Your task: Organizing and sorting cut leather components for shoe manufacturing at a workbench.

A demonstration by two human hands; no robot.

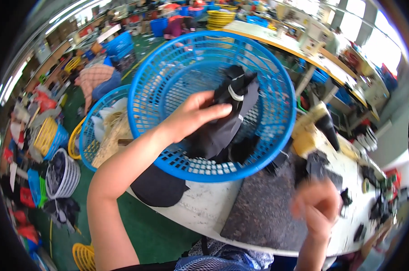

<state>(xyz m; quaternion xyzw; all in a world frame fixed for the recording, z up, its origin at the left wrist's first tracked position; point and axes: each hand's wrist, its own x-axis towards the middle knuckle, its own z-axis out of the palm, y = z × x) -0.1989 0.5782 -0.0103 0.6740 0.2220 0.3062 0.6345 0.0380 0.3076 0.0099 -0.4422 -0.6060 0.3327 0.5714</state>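
My left hand (197,115) reaches over a round blue plastic basket (172,169) and grips a bundle of black fabric pieces (222,131), with a white tie around its upper part. The bundle is inside the basket's rim, and more black material lies below it. Over the right part of the white table (200,196), my right hand (317,205) is blurred by motion, its fingers curled in some way I cannot make out. Close to that hand are black fabric pieces (319,167) and a dark, worn board (263,217). A black fabric piece (159,185) hangs over the table's left edge.
Behind the left forearm stands another blue basket (88,144) with pale material in it. A yellow block (306,140) and a dark cone-shaped part (327,128) sit beyond the board. Baskets crowd the green floor at left, where a person (98,81) bends down.
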